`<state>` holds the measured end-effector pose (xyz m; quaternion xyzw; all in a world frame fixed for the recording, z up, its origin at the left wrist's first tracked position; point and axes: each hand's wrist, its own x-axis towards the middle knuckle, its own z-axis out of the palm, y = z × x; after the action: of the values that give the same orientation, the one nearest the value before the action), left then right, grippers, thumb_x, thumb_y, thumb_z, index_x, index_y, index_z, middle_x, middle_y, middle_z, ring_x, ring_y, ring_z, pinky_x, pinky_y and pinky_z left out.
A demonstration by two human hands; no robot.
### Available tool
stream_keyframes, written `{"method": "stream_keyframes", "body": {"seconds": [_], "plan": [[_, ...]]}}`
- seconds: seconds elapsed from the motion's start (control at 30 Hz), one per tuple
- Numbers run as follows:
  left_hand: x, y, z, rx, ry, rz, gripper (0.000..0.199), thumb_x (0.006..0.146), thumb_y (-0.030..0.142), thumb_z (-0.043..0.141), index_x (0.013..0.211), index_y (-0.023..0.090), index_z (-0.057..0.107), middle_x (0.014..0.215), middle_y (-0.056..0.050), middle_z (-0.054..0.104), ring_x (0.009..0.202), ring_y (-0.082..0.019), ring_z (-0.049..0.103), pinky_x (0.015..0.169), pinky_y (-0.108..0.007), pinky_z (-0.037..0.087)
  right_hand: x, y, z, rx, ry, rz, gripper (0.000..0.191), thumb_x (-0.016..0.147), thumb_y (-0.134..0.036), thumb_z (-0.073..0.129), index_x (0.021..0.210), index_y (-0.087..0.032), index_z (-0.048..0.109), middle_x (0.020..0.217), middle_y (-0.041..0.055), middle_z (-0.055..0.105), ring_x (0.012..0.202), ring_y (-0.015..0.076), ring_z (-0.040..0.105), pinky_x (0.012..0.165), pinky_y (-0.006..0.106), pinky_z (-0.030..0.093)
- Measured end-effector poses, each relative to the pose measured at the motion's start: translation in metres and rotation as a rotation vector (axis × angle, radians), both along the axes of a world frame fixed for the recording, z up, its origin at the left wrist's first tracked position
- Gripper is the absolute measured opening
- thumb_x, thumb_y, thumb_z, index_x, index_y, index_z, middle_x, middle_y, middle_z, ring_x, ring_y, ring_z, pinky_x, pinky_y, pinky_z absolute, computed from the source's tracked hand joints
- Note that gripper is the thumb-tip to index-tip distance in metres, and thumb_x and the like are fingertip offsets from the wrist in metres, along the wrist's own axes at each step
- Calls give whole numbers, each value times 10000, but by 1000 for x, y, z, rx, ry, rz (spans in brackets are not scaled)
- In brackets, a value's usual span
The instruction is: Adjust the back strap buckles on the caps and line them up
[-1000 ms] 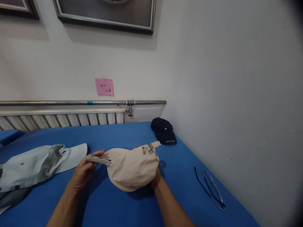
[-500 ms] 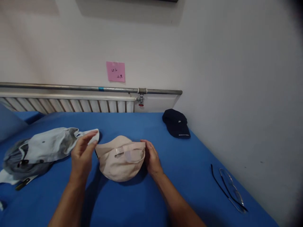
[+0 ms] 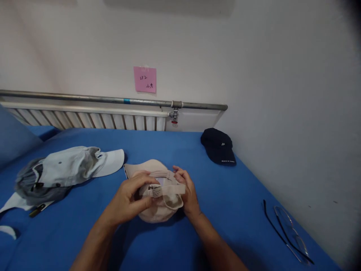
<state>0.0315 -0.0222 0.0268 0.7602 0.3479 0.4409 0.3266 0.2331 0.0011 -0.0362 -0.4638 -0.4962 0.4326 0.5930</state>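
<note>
A beige cap (image 3: 158, 213) lies on the blue sheet in front of me, its strap and metal buckle facing up and its brim toward the back left. My left hand (image 3: 131, 197) is on the cap's left side, thumb and fingers closed around the area by the buckle. At the right side my right hand (image 3: 188, 192) grips the cap where the strap end is; some of its fingers are hidden behind the fabric.
Stacked light blue and grey caps (image 3: 63, 165) lie at the left. A black cap (image 3: 217, 146) rests at the back right near the wall. Eyeglasses (image 3: 290, 233) lie at the right edge. Behind the bed runs a radiator (image 3: 107, 119).
My left hand has moved right from beside the cap onto its buckle area. The strap now stands up from the cap, and my right hand has curled around its side. The view has shifted slightly.
</note>
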Motion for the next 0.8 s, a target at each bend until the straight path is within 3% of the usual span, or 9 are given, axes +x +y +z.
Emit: {"method": "stream_keyframes", "body": {"seconds": [0.07,0.13,0.2,0.3,0.37,0.43,0.6,0.8], "plan": [[-3,0,-3,-123,-103,-21,202,728,222,688,921,225,748,884,-37,720,858,-252,630,780,-312,478,-1,-2,3,17,-50,9,220,854,-409,560,738,-223,584,1200,66,627,1157,258,548,993,390,373],[-6,2,-6,-221,-183,-33,148,758,263,685,882,215,748,844,-32,710,792,-217,623,695,-266,467,1,-6,8,66,-92,-7,216,865,-372,549,713,-220,574,1140,69,648,1120,255,569,975,393,390],[-9,4,-8,-286,-227,-29,113,771,276,688,841,207,744,813,-25,705,767,-194,617,681,-245,458,4,-15,16,177,-153,-63,178,888,-320,523,752,-225,588,1098,68,662,1091,249,585,957,403,405],[-9,7,-9,-366,-231,-34,133,765,294,700,846,197,740,835,-28,707,774,-189,613,684,-243,454,6,-33,31,477,-343,-137,113,887,-215,524,935,-248,620,1099,66,670,1080,250,597,952,434,405],[-7,9,-8,-404,-208,-39,143,745,294,716,838,188,739,827,-30,709,768,-190,611,689,-250,455,2,-43,40,681,-484,-116,242,852,-140,548,1050,-265,610,1086,65,678,1023,249,624,942,454,408],[-5,10,-9,-414,-186,-55,125,727,272,722,814,182,735,798,-25,707,754,-187,606,689,-254,452,-4,-48,44,779,-639,-38,326,827,-97,569,1098,-273,610,1089,61,689,999,245,638,938,459,406],[-7,12,-14,-434,-155,-77,96,726,248,708,782,170,722,734,-16,684,695,-164,582,640,-241,429,-14,-43,37,630,-682,181,304,866,-108,510,1116,-247,613,964,61,705,874,219,655,794,389,486],[-7,13,-17,-505,-174,-72,150,712,285,740,748,159,667,662,3,634,597,-125,521,558,-214,384,-19,-44,28,362,-538,285,335,805,-205,655,1131,-249,593,1031,53,695,933,220,645,827,368,503]]}}
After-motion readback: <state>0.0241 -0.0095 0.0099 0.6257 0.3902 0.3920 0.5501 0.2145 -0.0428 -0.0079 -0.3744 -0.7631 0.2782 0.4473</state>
